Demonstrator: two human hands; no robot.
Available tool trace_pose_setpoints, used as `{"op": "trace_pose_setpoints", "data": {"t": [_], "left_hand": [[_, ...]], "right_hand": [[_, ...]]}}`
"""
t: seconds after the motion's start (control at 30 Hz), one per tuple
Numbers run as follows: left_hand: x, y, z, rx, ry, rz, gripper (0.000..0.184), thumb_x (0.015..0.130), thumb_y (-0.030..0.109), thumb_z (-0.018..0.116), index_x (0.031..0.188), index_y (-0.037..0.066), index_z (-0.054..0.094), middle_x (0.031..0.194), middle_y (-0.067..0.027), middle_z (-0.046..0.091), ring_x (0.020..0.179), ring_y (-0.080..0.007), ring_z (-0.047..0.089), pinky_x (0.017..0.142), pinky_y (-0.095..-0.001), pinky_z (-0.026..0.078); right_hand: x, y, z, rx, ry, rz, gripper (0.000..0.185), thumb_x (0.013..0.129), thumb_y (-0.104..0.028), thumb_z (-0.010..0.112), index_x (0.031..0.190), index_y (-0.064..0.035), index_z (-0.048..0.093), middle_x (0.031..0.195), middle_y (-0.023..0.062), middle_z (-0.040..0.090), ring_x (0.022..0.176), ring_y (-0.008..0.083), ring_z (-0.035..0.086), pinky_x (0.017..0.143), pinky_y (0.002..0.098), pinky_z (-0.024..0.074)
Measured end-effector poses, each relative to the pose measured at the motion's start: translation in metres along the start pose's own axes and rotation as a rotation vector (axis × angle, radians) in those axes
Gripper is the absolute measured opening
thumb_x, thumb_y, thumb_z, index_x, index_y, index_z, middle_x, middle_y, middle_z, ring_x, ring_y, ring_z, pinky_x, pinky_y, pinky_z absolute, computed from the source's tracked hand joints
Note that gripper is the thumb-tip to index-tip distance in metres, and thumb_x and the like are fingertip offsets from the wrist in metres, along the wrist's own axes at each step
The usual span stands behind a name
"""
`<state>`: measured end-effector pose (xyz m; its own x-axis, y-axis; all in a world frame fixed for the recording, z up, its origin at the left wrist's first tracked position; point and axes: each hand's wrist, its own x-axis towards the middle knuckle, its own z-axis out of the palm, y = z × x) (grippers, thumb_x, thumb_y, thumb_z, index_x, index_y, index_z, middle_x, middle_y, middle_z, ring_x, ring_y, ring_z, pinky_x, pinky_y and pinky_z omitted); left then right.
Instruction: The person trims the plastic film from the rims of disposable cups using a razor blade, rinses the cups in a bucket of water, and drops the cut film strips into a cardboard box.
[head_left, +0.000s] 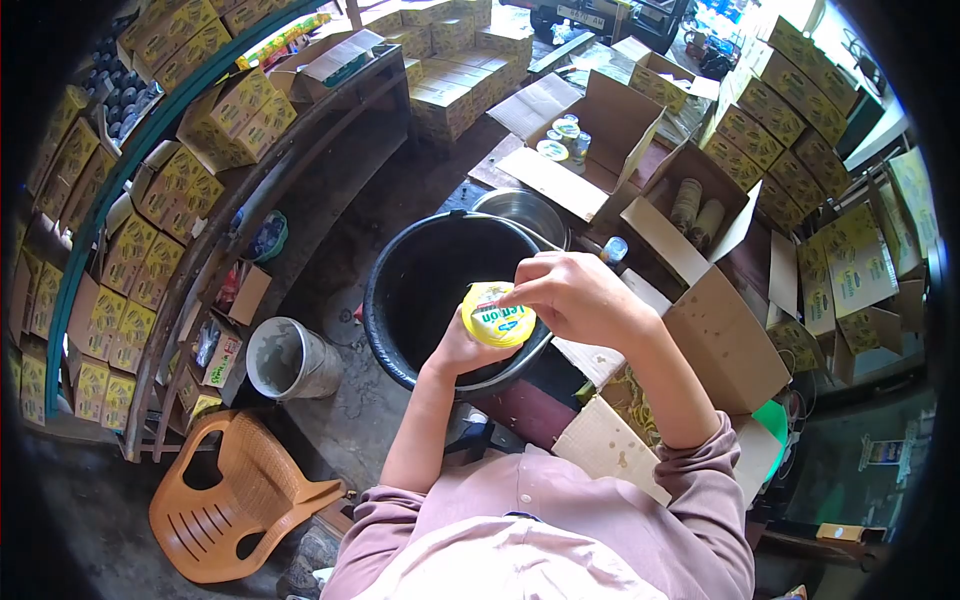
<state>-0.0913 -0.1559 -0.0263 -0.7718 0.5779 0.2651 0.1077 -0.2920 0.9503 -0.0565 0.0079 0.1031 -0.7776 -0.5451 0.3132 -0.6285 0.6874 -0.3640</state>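
A cup with a yellow and green printed lid [497,318] is held over a large black bucket [400,262]. My left hand [462,345] wraps round the cup from below and the left, the lid facing up. Above its right side, my right hand [575,300] has its fingers pinched at the lid's upper edge; whether they grip the lid is too small to tell. Behind the bucket is a metal pot [520,208], partly hidden by the bucket's rim. An open carton [620,125] beyond it holds several lidded cups [565,140].
An orange plastic chair [235,490] and a grey bucket [280,358] stand at the left. Shelves of yellow cartons [130,250] curve along the left side. Open cartons [720,340] line the right, with stacked cartons [780,110] behind them.
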Motion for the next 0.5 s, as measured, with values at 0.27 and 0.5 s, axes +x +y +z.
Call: {"op": "trace_pose_setpoints", "data": {"t": [0.27,0.5], "left_hand": [[-0.002,-0.005,-0.006,0.088,-0.12,-0.128,0.066,0.056,0.006,0.077,0.113,0.009,0.044,0.105,-0.0038,0.054,0.099,-0.0154,0.053,0.085,-0.0292,0.045],[-0.002,-0.001,-0.005,0.084,-0.099,-0.125,0.067,0.056,0.007,0.078,0.113,0.008,0.045,0.104,-0.0039,0.055,0.098,-0.0152,0.054,0.083,-0.0294,0.045]], "right_hand": [[0.006,-0.007,-0.003,-0.133,-0.055,-0.047,0.035,0.059,0.003,0.064,0.088,-0.0175,0.068,0.075,0.002,0.057,0.072,0.0213,0.058,0.06,0.0323,0.0482],[0.009,-0.007,-0.005,-0.129,-0.093,-0.026,0.032,0.062,0.002,0.062,0.088,-0.016,0.068,0.074,0.0023,0.056,0.074,0.0206,0.057,0.062,0.0317,0.0482]]}}
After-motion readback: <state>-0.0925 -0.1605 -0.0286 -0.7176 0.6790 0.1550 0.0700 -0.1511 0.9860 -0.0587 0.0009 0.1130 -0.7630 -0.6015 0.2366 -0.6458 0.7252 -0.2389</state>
